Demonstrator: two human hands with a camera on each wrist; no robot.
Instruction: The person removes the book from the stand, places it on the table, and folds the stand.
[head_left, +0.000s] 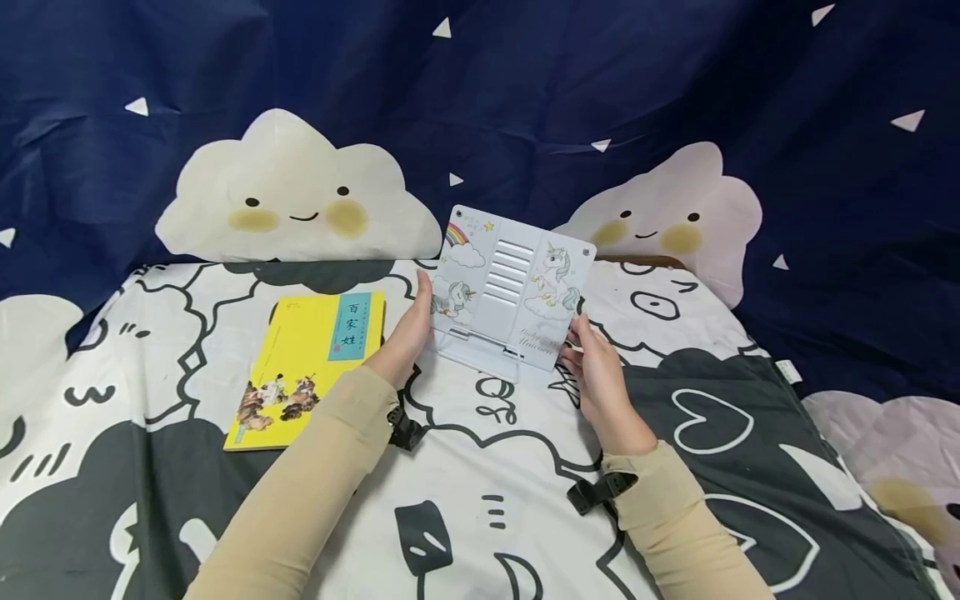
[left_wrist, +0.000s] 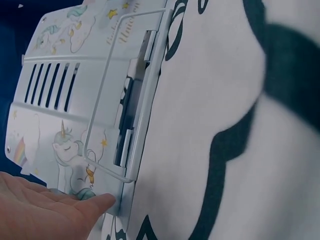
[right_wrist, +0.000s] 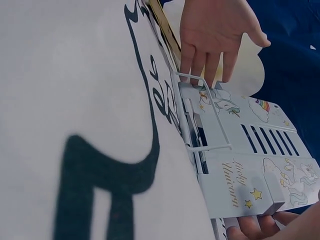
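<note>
A white book stand [head_left: 510,292] printed with unicorns, a rainbow and clouds is tilted above the bed, its slotted plate facing up. A wire bracket [left_wrist: 102,100] lies along its lower edge. My left hand [head_left: 405,337] is at the stand's left edge; in the right wrist view its fingers [right_wrist: 213,60] are straight against that edge and the thumb stands away. At the opposite edge my right hand [head_left: 600,379] grips the stand, its fingers [right_wrist: 250,227] partly hidden behind the plate.
A yellow book [head_left: 300,367] with a blue title panel lies on the bed left of the stand, partly behind my left forearm. Black-and-white patterned bedding [head_left: 487,492] spreads below. Dark blue fabric with cloud shapes [head_left: 300,192] rises behind.
</note>
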